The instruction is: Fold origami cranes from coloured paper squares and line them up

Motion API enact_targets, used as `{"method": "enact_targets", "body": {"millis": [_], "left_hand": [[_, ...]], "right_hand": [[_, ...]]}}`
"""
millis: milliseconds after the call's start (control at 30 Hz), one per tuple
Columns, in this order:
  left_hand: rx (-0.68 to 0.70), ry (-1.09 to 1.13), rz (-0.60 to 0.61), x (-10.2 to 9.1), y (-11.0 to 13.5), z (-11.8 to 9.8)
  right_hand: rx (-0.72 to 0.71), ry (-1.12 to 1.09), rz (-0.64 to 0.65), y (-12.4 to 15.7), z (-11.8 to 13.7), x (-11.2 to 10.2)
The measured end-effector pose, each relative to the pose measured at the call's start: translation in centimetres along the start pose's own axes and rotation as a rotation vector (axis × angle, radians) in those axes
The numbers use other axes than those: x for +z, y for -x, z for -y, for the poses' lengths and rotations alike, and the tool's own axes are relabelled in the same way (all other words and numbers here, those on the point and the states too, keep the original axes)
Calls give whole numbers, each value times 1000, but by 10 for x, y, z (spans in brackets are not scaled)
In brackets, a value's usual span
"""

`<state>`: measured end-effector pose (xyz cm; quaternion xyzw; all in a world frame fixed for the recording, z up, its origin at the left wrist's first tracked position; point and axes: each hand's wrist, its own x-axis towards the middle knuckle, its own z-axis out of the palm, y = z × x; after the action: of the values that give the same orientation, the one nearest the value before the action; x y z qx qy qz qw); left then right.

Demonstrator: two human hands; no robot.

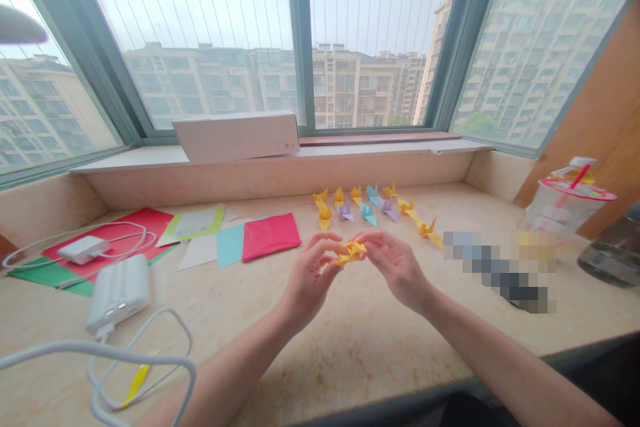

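Observation:
Between my two hands, just above the counter, is a small folded yellow paper crane point(351, 252). My left hand point(316, 272) pinches its left side with thumb and fingers. At its right end, the fingertips of my right hand point(393, 263) are closed on it too. Behind my hands stand several finished paper cranes in loose rows: a yellow crane point(356, 195), a blue crane point(369, 213) and a purple crane point(345, 211) among them. Another yellow crane point(428, 229) sits to the right, nearer my right hand.
Left of my hands lie a pink paper packet point(271, 237), coloured sheets point(231, 246), a white power bank point(120, 292) and looping white cables point(125, 345). A white box point(237, 136) rests on the window ledge. At right stands a plastic cup point(563, 207) with a straw, beside a blurred patch.

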<state>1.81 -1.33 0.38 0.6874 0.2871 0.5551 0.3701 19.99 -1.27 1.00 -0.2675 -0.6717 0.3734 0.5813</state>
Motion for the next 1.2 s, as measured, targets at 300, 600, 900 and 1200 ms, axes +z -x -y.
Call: {"method": "enact_targets", "body": {"millis": [300, 600, 900, 1200], "left_hand": [[-110, 21, -68, -4, -3, 3], [-177, 43, -44, -2, 0, -4], [-220, 100, 25, 0, 0, -8], [-20, -30, 110, -4, 0, -15]], "right_hand": [[-107, 183, 67, 2, -1, -4], [-219, 310, 50, 1, 1, -10], [-398, 452, 169, -1, -3, -15], [-404, 490, 119, -1, 0, -16]]}}
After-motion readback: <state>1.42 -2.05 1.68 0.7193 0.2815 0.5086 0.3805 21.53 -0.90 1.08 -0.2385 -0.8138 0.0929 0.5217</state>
